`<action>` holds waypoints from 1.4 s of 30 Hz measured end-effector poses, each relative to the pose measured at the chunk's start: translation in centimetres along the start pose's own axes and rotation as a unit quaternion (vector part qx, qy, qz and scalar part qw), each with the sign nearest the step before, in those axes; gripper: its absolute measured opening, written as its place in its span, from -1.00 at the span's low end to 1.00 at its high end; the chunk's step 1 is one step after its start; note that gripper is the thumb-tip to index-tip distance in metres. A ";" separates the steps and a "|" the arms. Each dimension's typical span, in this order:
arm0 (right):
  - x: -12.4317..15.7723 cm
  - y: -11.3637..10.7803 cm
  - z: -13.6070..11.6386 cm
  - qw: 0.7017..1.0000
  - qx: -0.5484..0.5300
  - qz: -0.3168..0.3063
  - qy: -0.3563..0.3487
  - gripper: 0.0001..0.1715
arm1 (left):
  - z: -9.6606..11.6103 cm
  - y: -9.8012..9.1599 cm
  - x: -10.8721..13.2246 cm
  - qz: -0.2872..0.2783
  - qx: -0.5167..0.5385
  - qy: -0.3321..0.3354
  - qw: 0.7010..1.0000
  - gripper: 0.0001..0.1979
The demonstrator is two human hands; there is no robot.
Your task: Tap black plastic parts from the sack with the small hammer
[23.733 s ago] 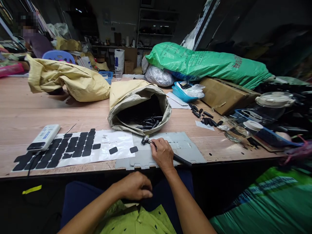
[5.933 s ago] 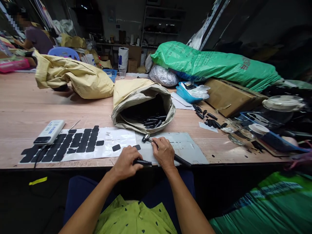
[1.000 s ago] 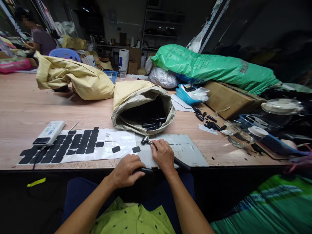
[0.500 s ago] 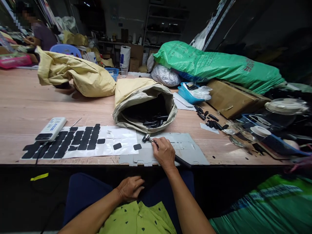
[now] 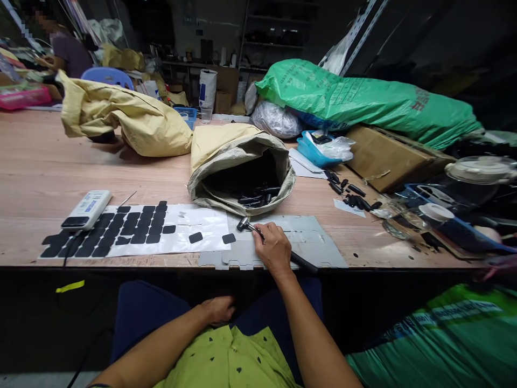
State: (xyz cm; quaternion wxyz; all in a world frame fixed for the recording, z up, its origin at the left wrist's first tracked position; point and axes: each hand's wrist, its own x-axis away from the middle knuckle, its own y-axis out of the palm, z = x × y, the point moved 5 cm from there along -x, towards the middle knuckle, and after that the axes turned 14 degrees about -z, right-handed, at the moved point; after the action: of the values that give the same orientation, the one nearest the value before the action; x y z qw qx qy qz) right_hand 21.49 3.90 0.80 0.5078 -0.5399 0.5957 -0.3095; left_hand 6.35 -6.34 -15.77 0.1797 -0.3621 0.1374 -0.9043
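My right hand (image 5: 273, 249) is closed round the shaft of a small hammer (image 5: 304, 263), resting at the grey sheet (image 5: 311, 229). The hammer's head points left, close to the mouth of a cream sack (image 5: 226, 141), and its black grip sticks out to the right. Black pieces lie inside the sack. Over my lap my left hand (image 5: 220, 309) is curled, slightly blurred, with nothing visible in it. Left of the hammer, black rounded pads (image 5: 196, 237) lie on a white backing sheet (image 5: 210, 218), many of them in rows.
A white device (image 5: 89, 207) with a cable sits on the pads. Behind are another cream sack (image 5: 133, 121), a green sack (image 5: 363, 99), a cardboard box (image 5: 396, 156) and a blue basket (image 5: 317, 153). Black parts (image 5: 357, 202) lie right. A person (image 5: 70, 51) sits far left.
My left hand has drawn back slightly over my lap, its fingers now more curled. The right hand keeps its hold on the hammer. The whole view has shifted a little.
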 end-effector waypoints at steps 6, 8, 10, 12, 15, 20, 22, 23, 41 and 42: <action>0.0 0.0 0.0 1.000 0.000 0.000 -0.004 -0.80 | 9.7 -4.3 8.4 0.260 -0.324 0.356 0.837 -0.82; 0.0 0.0 0.0 1.000 0.000 0.002 -0.005 -0.79 | 11.0 -7.2 11.5 0.368 -0.309 0.367 0.796 -0.80; 0.0 0.0 0.0 1.000 -0.003 0.002 -0.004 -0.79 | 10.9 -10.2 13.4 0.443 -0.272 0.337 0.785 -0.80; 0.0 0.0 0.0 1.000 -0.005 0.002 -0.002 -0.79 | 9.8 -12.8 14.0 0.488 -0.242 0.277 0.792 -0.83; 0.0 0.1 0.0 1.000 -0.004 0.002 0.000 -0.80 | 7.9 -15.3 13.2 0.502 -0.236 0.196 0.809 -0.85; 0.1 0.2 0.1 1.000 0.002 0.007 -0.004 -0.79 | 8.4 -16.8 10.6 0.425 -0.350 0.197 0.811 -0.81; 0.1 0.2 0.1 1.000 0.003 0.008 -0.007 -0.79 | 9.0 -17.4 9.5 0.418 -0.388 0.197 0.798 -0.80; 0.1 0.2 0.1 1.000 0.004 0.008 -0.007 -0.79 | 9.3 -17.7 9.1 0.417 -0.404 0.199 0.790 -0.80; 0.0 0.3 0.2 1.000 -0.004 0.009 -0.004 -0.78 | 3.6 -9.5 18.7 0.595 -0.261 0.063 0.758 -0.79; 0.1 0.3 0.2 1.000 -0.005 0.009 -0.005 -0.78 | 3.5 -9.0 18.2 0.593 -0.267 0.048 0.758 -0.74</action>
State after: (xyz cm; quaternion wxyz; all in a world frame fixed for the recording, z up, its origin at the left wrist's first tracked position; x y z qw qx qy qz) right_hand 21.58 3.93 0.48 0.5110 -0.5381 0.5997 -0.2996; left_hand -5.49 -6.36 1.11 0.5696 -0.1976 0.5690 -0.5592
